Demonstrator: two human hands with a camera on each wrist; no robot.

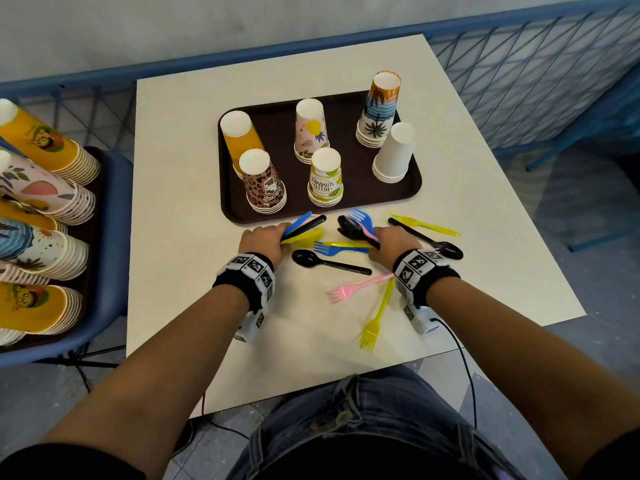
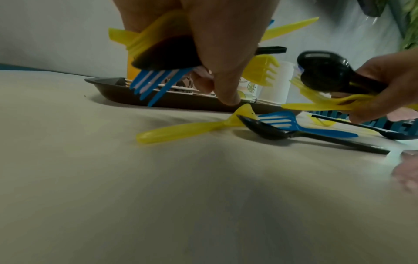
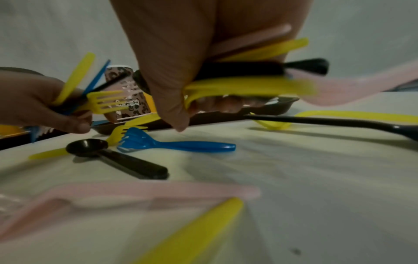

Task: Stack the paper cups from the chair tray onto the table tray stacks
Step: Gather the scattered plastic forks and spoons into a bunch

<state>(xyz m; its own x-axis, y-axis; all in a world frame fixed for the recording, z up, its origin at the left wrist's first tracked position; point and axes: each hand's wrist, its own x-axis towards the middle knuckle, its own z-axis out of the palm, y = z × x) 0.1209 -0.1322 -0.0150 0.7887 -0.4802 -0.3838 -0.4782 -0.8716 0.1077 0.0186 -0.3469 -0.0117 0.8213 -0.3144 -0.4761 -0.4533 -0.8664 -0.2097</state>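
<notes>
Short stacks of upturned paper cups stand on the dark table tray: orange, leopard, pineapple, green "Hello Summer", palm-print and white. Long cup stacks lie on the chair tray at the left. My left hand grips a bundle of plastic cutlery just before the table tray. My right hand grips another bundle of cutlery a little to the right.
Loose plastic cutlery lies on the white table between and around my hands: a black spoon, a blue fork, a pink fork, a yellow fork, another black spoon. A blue mesh fence runs behind.
</notes>
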